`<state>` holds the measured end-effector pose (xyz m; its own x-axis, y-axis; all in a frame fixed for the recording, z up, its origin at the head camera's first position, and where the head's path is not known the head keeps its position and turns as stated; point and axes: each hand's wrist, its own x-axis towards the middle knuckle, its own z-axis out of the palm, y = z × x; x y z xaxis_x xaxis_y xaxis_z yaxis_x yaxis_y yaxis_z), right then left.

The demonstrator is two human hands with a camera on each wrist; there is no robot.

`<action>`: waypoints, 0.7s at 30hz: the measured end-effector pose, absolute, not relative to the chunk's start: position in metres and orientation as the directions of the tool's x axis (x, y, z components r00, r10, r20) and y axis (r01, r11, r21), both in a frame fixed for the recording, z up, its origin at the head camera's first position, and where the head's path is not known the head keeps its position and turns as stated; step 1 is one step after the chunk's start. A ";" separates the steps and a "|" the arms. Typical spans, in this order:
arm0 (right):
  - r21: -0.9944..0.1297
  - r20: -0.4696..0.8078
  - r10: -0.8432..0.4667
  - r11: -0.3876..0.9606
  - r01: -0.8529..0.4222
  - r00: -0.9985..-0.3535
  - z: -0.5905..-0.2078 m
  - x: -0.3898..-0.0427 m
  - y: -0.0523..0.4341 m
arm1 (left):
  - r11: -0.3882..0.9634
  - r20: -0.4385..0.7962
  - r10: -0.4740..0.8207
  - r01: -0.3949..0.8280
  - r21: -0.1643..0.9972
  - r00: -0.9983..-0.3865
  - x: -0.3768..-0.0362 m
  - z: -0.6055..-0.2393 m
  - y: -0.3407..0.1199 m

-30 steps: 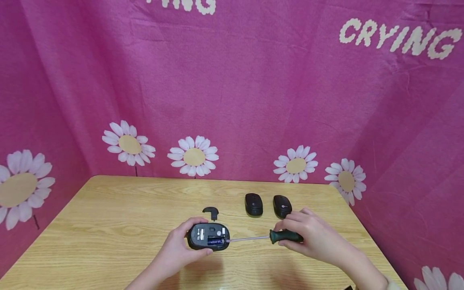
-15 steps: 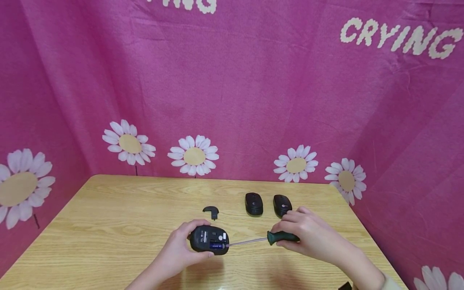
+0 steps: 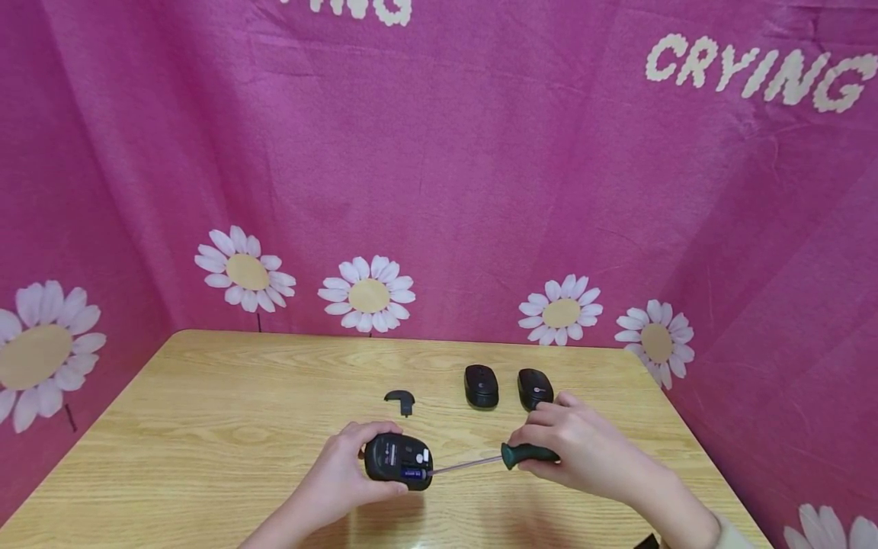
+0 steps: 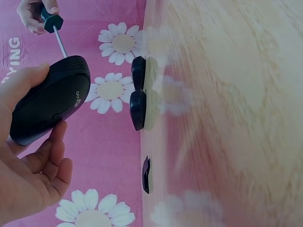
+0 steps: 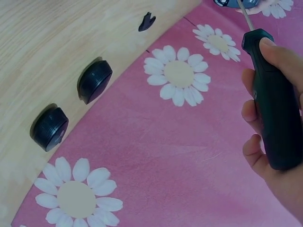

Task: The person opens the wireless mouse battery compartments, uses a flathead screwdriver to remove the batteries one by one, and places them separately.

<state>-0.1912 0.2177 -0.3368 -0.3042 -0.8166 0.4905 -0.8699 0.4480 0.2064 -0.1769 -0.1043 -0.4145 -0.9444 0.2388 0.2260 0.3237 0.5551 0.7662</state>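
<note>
In the head view, we see the left-hand grip holding a black computer mouse by its edges, thumb on the near side and fingers on the far side. That leaves the underside bare, tilted up towards us, with its compartment and blue battery in sight. The right-hand grip is closed round the green handle of a screwdriver; its shaft runs nearly level to the battery's right-hand end, probably to get leverage there, though we cannot tell whether the tip touches. The battery cover lies detached on the table, just beyond the held mouse, out of the tool's way. Two other mice, the left one and the right one, stand side by side on their bases farther back.

In the left wrist view, we look at the held mouse's upper shell, clear of the table; the hold seems meant to brace it against the screwdriver, whose tip is hidden behind it.

In the right wrist view, we find the thumb laid along the handle and fingers wrapped round its other side, which should help steer the shaft.
</note>
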 end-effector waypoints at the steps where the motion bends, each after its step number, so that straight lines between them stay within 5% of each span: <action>1: 0.207 0.495 -0.815 0.449 -0.869 -0.303 -0.337 -0.191 0.218 | 0.554 0.226 0.239 0.323 0.767 -0.944 -0.177 -0.414 -0.104; 12: 0.124 0.532 -0.787 0.437 -0.891 -0.312 -0.346 -0.197 0.222 | 0.514 0.257 0.224 0.338 0.788 -0.940 -0.177 -0.415 -0.108; 21: 0.032 0.537 -0.766 0.436 -0.899 -0.353 -0.359 -0.204 0.230 | 0.373 0.130 0.238 0.214 0.903 -0.963 -0.182 -0.419 -0.112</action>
<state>-0.2039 0.2299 -0.3588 -0.3532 -0.7664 0.5366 -0.8992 0.4365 0.0315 -0.1822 -0.1122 -0.4194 -0.9627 0.2376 0.1295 0.2136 0.3733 0.9028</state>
